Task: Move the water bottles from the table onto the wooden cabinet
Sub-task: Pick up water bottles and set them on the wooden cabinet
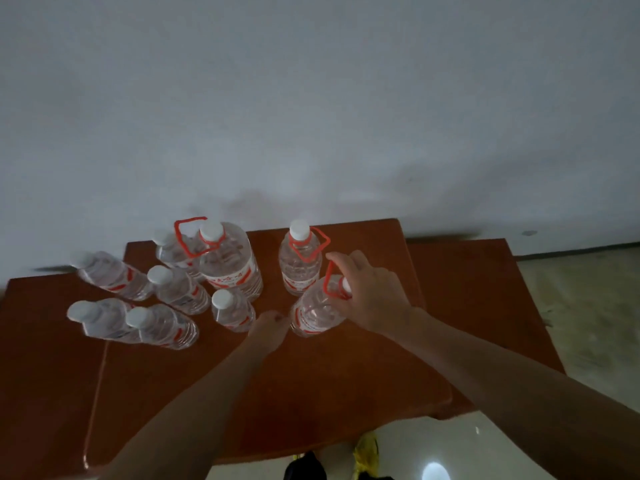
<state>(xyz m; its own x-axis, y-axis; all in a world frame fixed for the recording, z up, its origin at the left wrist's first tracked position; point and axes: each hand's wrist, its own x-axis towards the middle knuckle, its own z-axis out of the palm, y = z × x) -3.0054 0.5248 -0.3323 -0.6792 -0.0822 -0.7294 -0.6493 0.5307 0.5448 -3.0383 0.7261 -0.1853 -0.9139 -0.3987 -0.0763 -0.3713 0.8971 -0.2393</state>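
My right hand [372, 294] grips a bottle [317, 315] by its red handle [329, 277]; my left hand [268, 329], loosely curled, holds nothing beside it.

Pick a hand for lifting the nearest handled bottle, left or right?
Right. The right hand is already at the nearest handled bottle, fingers around its red handle. The left hand sits low beside its base, holding nothing.

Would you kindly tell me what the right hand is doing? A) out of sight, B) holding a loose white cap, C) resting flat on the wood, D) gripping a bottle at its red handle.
D: the right hand is closed around the red handle on top of the nearest handled bottle.
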